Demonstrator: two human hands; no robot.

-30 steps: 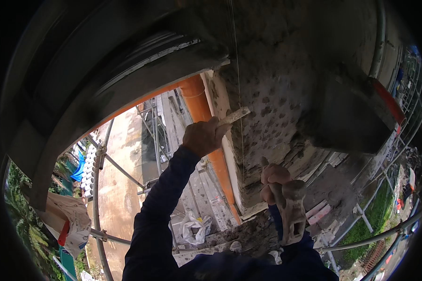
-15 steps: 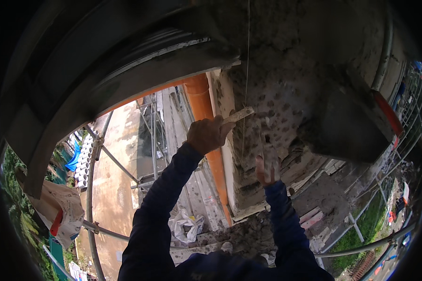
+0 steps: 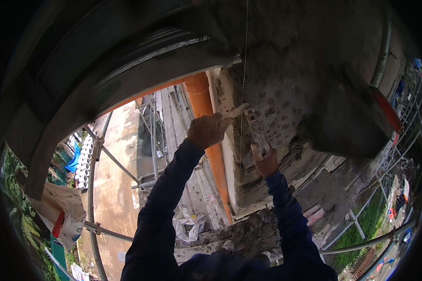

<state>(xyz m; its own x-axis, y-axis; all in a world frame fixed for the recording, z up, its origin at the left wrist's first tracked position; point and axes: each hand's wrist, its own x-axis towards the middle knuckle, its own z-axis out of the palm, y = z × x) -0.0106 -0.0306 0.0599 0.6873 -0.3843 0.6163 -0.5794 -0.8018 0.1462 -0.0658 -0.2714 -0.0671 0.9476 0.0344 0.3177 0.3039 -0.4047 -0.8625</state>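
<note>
The person's left grip [image 3: 206, 131], below a dark blue cloth sleeve [image 3: 173, 173], is clenched round a short, flat, pale stick [image 3: 234, 113], just right of a smooth, orange, cylindrical pipe [image 3: 199, 97]. Farther right of the pipe, the right grip [image 3: 266, 162] is wrapped around a long, grey, grime-caked tool [image 3: 258, 133], its far end at the stick's tip; whether they touch cannot be told. A thin, pale, straight string [image 3: 245, 51] passes that tip before a coarse, pockmarked grey wall [image 3: 282, 100], right of the pipe. Left of the pipe's foot lies a crumpled white bag [image 3: 180, 229]; farther left, round metal scaffold tubes [image 3: 120, 164] cross.
</note>
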